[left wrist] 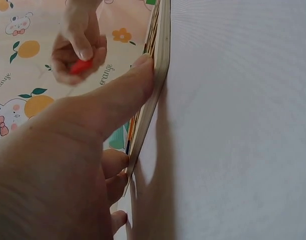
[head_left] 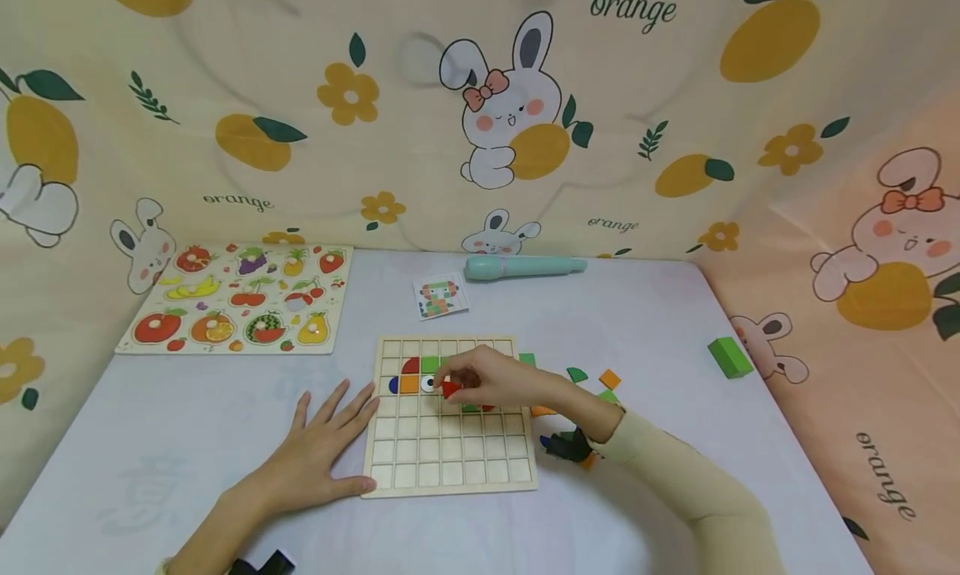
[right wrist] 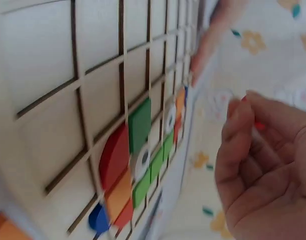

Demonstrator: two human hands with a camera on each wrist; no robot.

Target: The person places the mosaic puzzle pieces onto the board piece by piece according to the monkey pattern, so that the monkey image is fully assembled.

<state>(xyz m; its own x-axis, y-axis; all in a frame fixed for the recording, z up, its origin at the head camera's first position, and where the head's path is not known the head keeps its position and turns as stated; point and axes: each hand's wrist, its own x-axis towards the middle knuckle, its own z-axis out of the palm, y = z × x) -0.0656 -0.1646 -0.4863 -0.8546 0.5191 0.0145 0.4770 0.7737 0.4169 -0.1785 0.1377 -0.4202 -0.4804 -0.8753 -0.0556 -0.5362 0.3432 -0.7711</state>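
Note:
A wooden grid board [head_left: 429, 475] lies flat on the table, with coloured pieces in its upper rows. My left hand [head_left: 315, 452] rests against the board's left edge, fingers spread and thumb at the lower corner. Above the upper rows, my right hand [head_left: 495, 377] pinches a small red piece [head_left: 450, 389] between thumb and fingers; its exact shape is partly hidden. An orange square [head_left: 409, 384], a dark red quarter-round [head_left: 411, 366] and a white eye piece [head_left: 428, 383] sit in the cells beside it. In the right wrist view, a dark green square [right wrist: 139, 125] also fills a cell.
Loose pieces, including an orange one [head_left: 610, 379] and a green one [head_left: 577, 375], lie right of the board, partly behind my right forearm. Behind it are a pattern card [head_left: 440, 297] and a teal pen-shaped object [head_left: 525, 267]. A fruit puzzle [head_left: 243, 317] lies back left, a green block [head_left: 729, 358] far right.

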